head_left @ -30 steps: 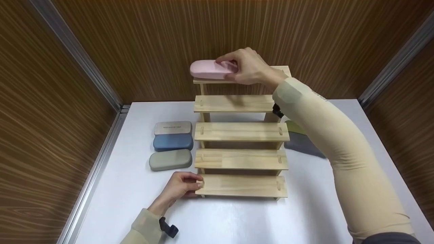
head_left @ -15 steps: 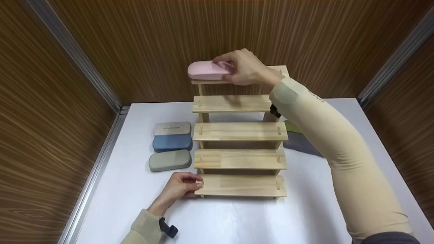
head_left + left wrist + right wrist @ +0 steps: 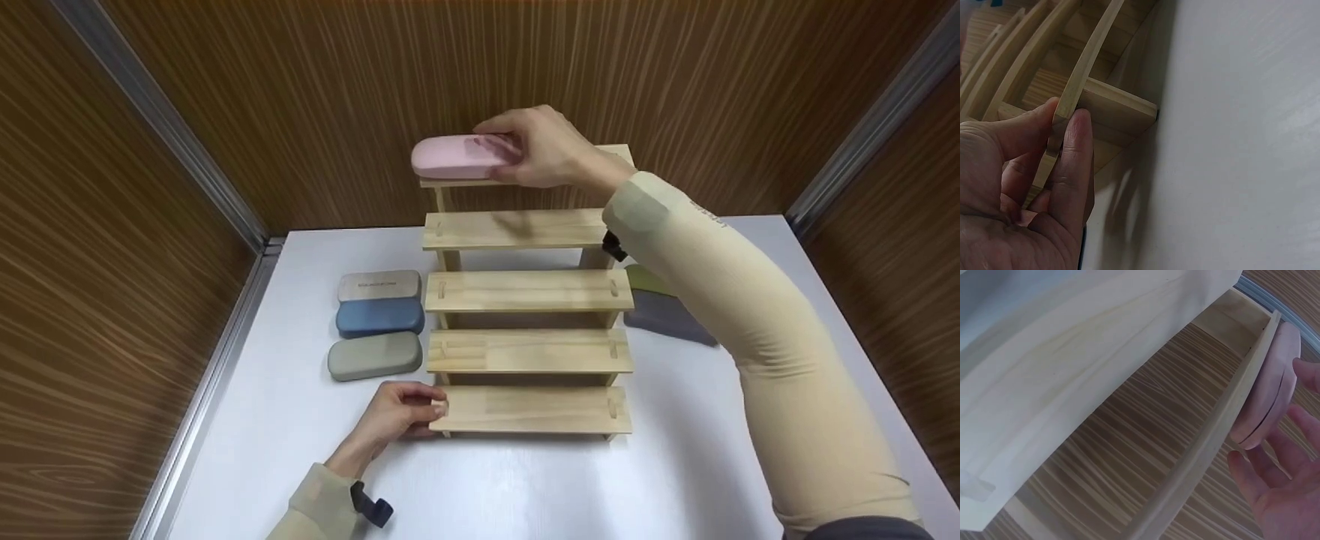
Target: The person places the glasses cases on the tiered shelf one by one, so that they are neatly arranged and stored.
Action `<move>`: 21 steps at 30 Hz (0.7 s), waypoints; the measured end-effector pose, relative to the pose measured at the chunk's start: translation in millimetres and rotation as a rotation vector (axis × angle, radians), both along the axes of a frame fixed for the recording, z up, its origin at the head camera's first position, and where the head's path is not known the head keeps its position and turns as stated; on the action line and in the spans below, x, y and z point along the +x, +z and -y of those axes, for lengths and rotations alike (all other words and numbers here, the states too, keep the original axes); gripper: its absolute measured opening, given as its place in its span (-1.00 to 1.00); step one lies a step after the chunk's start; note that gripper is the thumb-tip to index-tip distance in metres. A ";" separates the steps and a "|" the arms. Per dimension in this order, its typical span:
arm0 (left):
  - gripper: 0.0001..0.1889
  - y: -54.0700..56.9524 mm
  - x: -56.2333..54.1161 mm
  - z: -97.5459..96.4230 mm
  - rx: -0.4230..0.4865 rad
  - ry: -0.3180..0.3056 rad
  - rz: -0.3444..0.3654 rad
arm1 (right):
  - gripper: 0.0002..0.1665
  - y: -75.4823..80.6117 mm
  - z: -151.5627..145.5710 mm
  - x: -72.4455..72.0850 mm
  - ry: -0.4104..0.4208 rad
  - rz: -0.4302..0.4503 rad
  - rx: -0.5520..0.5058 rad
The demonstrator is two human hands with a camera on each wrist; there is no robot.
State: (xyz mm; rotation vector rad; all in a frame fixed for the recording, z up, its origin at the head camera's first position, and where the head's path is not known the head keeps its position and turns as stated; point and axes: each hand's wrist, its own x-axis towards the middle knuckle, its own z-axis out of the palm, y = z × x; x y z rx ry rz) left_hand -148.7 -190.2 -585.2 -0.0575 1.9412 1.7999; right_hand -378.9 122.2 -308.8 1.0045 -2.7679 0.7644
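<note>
A pink glasses case (image 3: pixel 450 156) lies lengthwise on the left part of the top shelf of a wooden tiered rack (image 3: pixel 529 291). My right hand (image 3: pixel 551 150) holds the case near its right end, thumb in front and fingers behind. In the right wrist view, the case (image 3: pixel 1269 385) rests against the shelf plank, with the fingers around its near end. Low on the rack, my left hand (image 3: pixel 397 411) pinches the left end of the bottom shelf. That grip on the plank's edge, between thumb and fingers, also shows for the left hand (image 3: pixel 1044 174) in the left wrist view.
Left of the rack lie a light grey case (image 3: pixel 380 285), a blue case (image 3: pixel 380 316) and a grey-green case (image 3: pixel 375 356). An olive case (image 3: pixel 646 280) and a dark grey case (image 3: pixel 664 315) lie to its right, partly behind the right sleeve. Wood-grain walls enclose the white table (image 3: pixel 495 487).
The head view has shifted slightly. My right hand has moved a little to the right along the pink glasses case, which stays on the top shelf. My left hand keeps its grip.
</note>
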 end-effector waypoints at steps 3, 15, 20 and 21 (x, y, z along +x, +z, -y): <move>-0.64 0.9 0.3 0.0 -0.005 0.003 -0.007 | -0.22 2.1 -5.0 1.6 0.008 -0.009 -0.018; -0.65 0.7 -3.3 -0.2 -0.008 0.006 -0.004 | -0.40 15.4 -32.0 15.5 -0.024 -0.026 -0.110; -0.65 0.6 -4.4 1.1 -0.008 0.002 -0.013 | -0.42 14.4 -44.6 23.4 -0.026 -0.015 -0.126; -0.65 0.8 -4.4 1.8 -0.007 0.003 -0.013 | -0.41 13.2 -47.0 24.9 -0.023 -0.015 -0.127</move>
